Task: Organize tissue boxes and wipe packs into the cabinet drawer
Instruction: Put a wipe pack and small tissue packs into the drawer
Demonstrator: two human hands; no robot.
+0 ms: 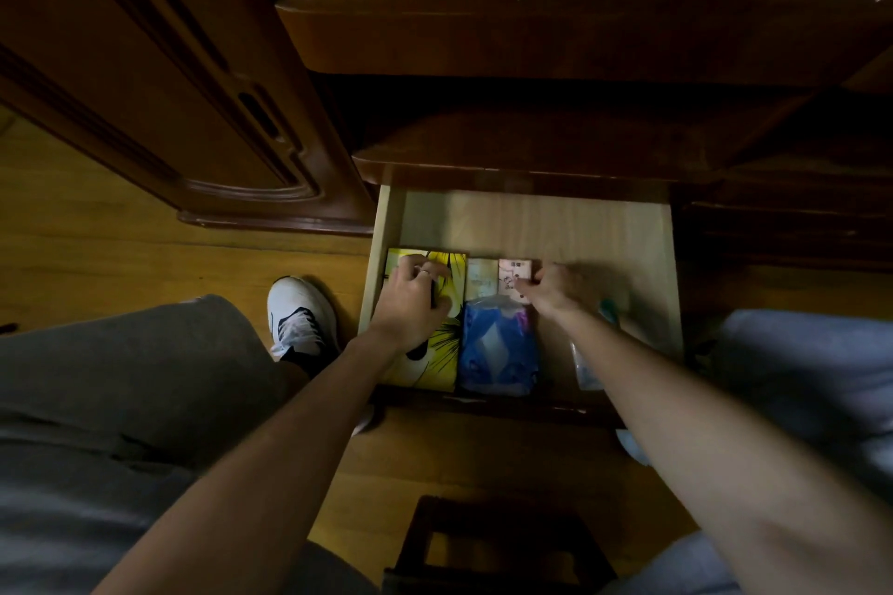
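Observation:
The open drawer (531, 217) of light wood sits below a dark cabinet. A yellow tissue box (437, 360) lies along the drawer's left side, and my left hand (410, 295) rests on top of it with fingers curled over its far end. Beside it lies a blue wipe pack (497, 348). Behind that stand two small packs, a pale one (481, 278) and a pink one (512, 273). My right hand (555, 287) pinches the pink pack's right edge. A clear plastic pack (587, 367) is partly hidden under my right forearm.
An open cabinet door (159, 77) hangs at the left. My white shoe (302, 314) stands on the wooden floor left of the drawer. A dark wooden stool (497, 546) is under me. The drawer's back half shows bare wood.

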